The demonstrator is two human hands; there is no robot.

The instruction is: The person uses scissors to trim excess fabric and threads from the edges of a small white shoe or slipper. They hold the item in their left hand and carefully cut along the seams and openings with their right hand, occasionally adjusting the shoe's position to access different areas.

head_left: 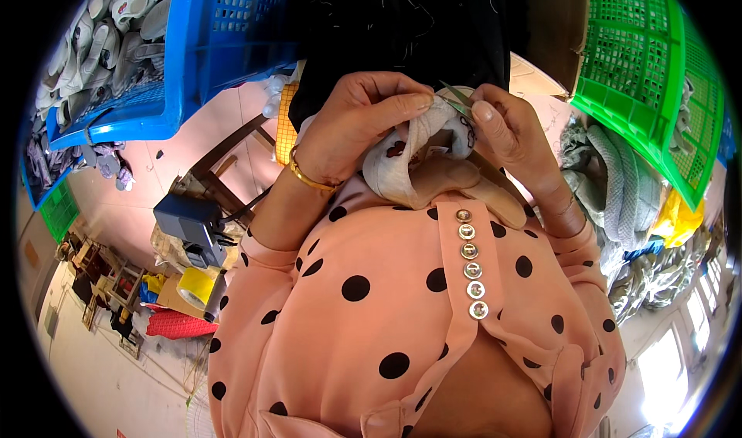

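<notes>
**Polka-dot blouse, small shoe, both hands busy**

Polka-dot fabric fills the foreground: my peach blouse [402, 314] with black spots and a vertical row of shiny buttons [470, 264] sits closest to the lens. Above it, my left hand [359, 121], a gold bangle [309, 177] on its wrist, curls its fingers [402, 102] closed around a small pale fabric shoe [421, 148] with a beige insole, gripping the upper edge. My right hand [510, 129] pinches a slim pair of metal snips [457, 98] between thumb and forefinger, the tips resting against the shoe's rim just beside my left fingertips. Whether the blades are parted I cannot tell. The shoe is held up between both hands, at the centre of the head view, over a dark garment [410, 20] spread behind it.

To my left, a blue plastic crate [224, 44] holds a heap of similar pale shoes [116, 20]. To my right stands a green plastic crate [641, 59], with grey knitted cloth [618, 183] and a yellow bag [676, 214] bunched beneath it. Lower left, on the pink floor [131, 214], lie a dark blue box-shaped device [189, 221], a roll of yellow tape [193, 287] and a red woven mat [178, 323]. A wooden stool frame [224, 163] stands near the blue crate.
</notes>
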